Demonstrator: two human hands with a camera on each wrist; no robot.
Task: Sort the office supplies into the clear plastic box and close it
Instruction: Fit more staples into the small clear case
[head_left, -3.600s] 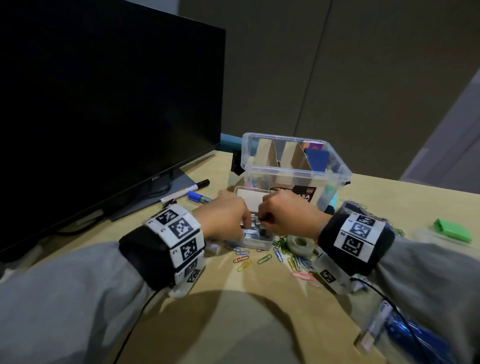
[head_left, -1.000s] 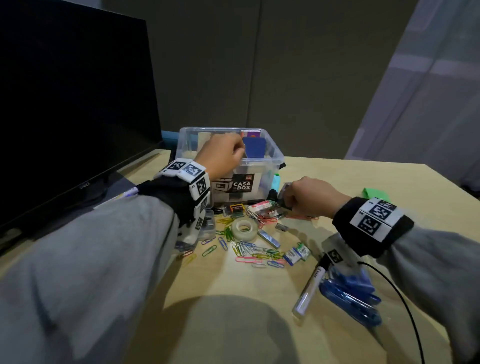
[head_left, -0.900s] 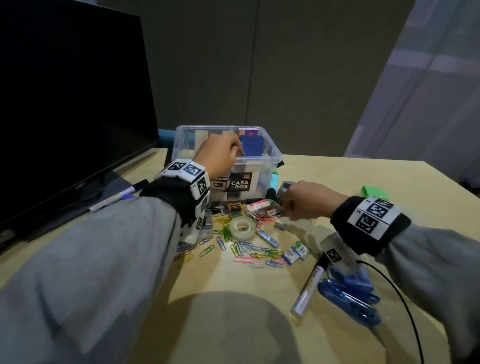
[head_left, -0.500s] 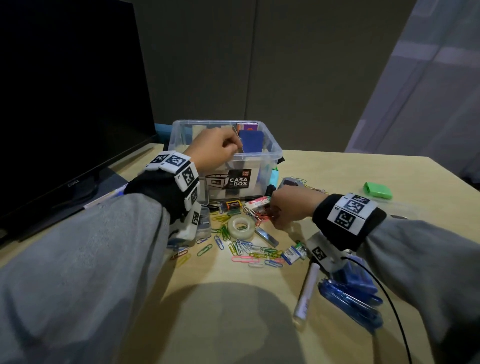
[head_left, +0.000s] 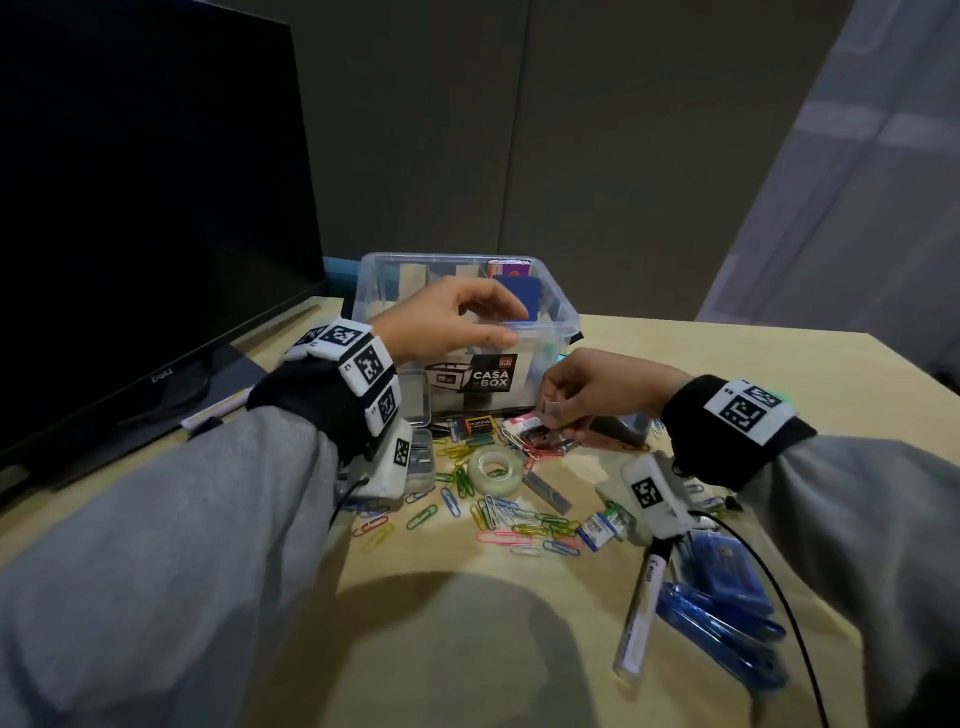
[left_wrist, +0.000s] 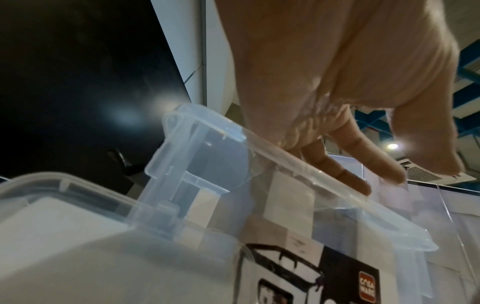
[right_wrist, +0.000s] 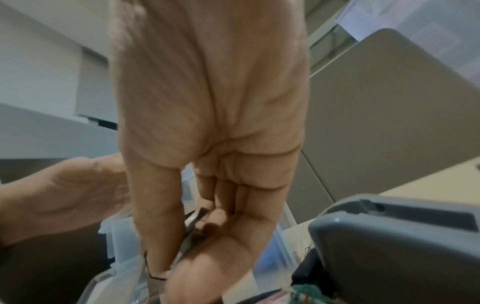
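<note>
My left hand (head_left: 447, 325) has come up out of the clear plastic box (head_left: 563, 322) at the tabletop's far edge, grip now spread, holding nothing, above its rim. My right hand (head_left: 597, 389) has lifted from the pile, its grip pinching a small metal clip (head_left: 549, 410) beside the box.

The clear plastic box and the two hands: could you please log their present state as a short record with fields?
box: clear plastic box, open, no lid on, cards standing inside
left hand: left hand over the box's front rim, fingers relaxed, holding nothing
right hand: right hand pinches a small metal piece in front of the box
still loose on desk: paper clips, tape roll, marker
</note>
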